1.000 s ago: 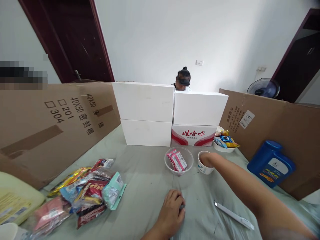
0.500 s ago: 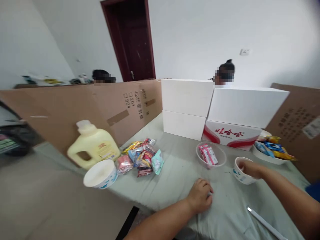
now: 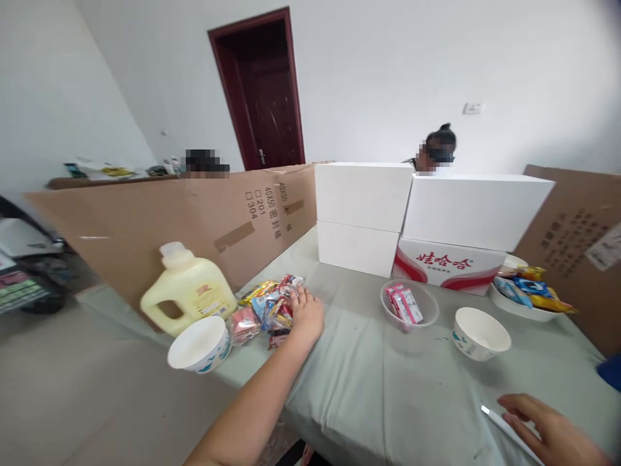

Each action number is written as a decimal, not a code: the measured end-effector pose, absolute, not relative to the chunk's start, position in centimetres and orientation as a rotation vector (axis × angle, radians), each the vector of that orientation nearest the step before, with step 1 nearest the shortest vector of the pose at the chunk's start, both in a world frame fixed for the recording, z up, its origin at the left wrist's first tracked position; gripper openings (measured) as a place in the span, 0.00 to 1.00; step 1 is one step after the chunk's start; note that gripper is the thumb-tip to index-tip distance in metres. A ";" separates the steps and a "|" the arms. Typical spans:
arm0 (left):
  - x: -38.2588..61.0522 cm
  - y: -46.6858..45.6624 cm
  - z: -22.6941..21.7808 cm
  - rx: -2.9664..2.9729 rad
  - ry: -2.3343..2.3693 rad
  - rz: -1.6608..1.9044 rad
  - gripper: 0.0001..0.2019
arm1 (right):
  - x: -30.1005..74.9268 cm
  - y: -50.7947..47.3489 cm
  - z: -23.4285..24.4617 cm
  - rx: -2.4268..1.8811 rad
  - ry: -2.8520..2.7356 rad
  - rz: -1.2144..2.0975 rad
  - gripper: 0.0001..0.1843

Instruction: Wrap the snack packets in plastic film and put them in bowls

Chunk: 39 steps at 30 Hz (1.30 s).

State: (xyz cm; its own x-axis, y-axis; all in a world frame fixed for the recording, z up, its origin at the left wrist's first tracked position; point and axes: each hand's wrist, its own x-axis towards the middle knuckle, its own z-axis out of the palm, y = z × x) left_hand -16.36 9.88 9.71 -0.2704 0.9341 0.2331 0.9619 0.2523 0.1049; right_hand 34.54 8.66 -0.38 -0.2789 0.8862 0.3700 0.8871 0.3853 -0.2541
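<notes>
My left hand [image 3: 306, 315] lies on the snack pile [image 3: 266, 309], fingers spread over the packets, gripping none that I can see. The pile sits at nine o'clock from the clear bowl [image 3: 410, 304], near the table's left edge. I judge a careless sweep could push packets off that edge, or knock the white bowl [image 3: 198, 345] at seven o'clock, which sits right at the rim. My right hand [image 3: 553, 433] rests open, empty, just beside the white stick [image 3: 509, 433]; a nudge could roll it away. The table [image 3: 369, 388] wears a wrinkled grey-green cloth. Cardboard walls, white boxes [image 3: 363, 217] at twelve, a person behind them.
</notes>
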 end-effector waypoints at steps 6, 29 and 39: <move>-6.6 6.3 4.3 -2.314 -2.197 -0.365 0.15 | 33.3 4.8 -0.9 -1.518 -2.353 0.135 0.17; -6.6 3.3 -1.9 -2.733 -1.576 -1.258 0.40 | 19.0 3.8 3.8 -1.218 -2.384 0.148 0.19; -7.1 3.7 -1.7 -2.737 -1.744 -1.239 0.34 | 20.4 4.4 1.4 -1.403 -2.497 0.010 0.22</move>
